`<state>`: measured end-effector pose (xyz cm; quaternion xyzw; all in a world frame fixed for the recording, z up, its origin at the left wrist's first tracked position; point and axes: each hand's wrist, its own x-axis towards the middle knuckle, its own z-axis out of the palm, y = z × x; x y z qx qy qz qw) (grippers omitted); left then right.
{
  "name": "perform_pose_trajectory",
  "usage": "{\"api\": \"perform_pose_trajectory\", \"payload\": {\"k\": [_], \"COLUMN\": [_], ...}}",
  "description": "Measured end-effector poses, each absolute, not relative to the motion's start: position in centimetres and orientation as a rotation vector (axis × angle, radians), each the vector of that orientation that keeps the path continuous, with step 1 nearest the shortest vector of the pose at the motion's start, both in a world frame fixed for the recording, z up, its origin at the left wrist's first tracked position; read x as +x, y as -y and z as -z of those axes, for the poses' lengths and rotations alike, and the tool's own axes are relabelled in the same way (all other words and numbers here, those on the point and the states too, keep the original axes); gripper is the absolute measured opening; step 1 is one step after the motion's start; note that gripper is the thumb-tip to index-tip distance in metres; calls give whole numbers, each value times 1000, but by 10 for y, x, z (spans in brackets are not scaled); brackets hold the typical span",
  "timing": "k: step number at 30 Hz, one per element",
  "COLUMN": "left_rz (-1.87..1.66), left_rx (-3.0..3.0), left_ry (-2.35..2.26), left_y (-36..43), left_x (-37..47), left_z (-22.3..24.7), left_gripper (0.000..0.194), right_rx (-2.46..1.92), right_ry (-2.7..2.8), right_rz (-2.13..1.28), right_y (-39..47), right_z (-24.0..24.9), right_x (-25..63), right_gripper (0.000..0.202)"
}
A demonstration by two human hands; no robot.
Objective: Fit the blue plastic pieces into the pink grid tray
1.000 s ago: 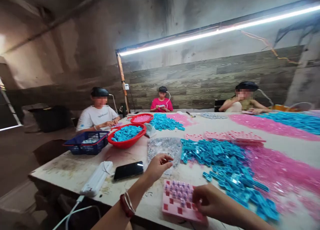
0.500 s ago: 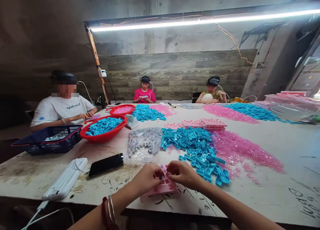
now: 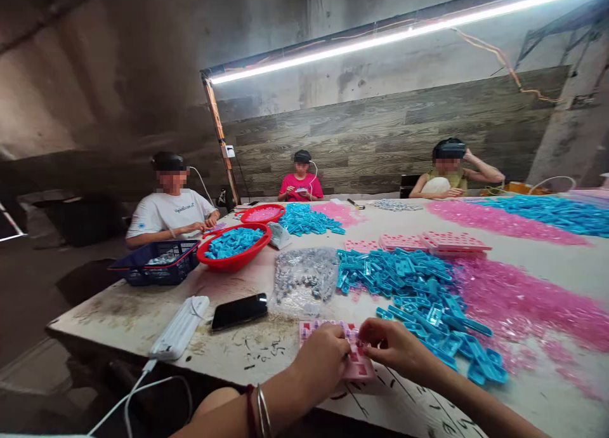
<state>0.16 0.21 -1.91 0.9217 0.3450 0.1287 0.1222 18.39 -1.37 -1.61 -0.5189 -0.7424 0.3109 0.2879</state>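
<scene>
Inspected from beside the worktop [image 3: 233, 357]: a pink, rectangular plastic tray with square recesses [image 3: 361, 369] lies flat at its near edge, between the worker's two bare hands. Small lilac pieces appear to sit in its far recesses.

The left hand [image 3: 323, 357] lies over the tray's left side, fingers curled and bunched; whether anything is pinched there cannot be told. The right hand [image 3: 392, 344] meets the right side, thumb and forefinger almost together; any small piece between them is not discernible.

Just beyond lie a heap of glossy blue plastic pieces [image 3: 404, 276] and a clear plastic bag of small beads [image 3: 304, 279].

Handling, in my judgement: the tray should be light and fairly stiff, apt to slide if nudged; hold by opposite side edges, clear of the recesses. The lilac pieces look hard, smooth and easily dropped; fingertip grip advised.
</scene>
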Motion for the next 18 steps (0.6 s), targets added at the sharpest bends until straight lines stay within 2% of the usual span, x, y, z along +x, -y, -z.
{"api": "perform_pose_trajectory", "payload": {"k": [18], "left_rz": [-332], "left_rx": [2878], "left_ry": [-1103], "left_y": [-1], "left_x": [2], "left_z": [25], "left_gripper": [17], "right_rx": [-1397], "right_ry": [2036], "right_rz": [-916], "right_y": [15], "right_z": [17], "right_x": [184], "right_gripper": [9]}}
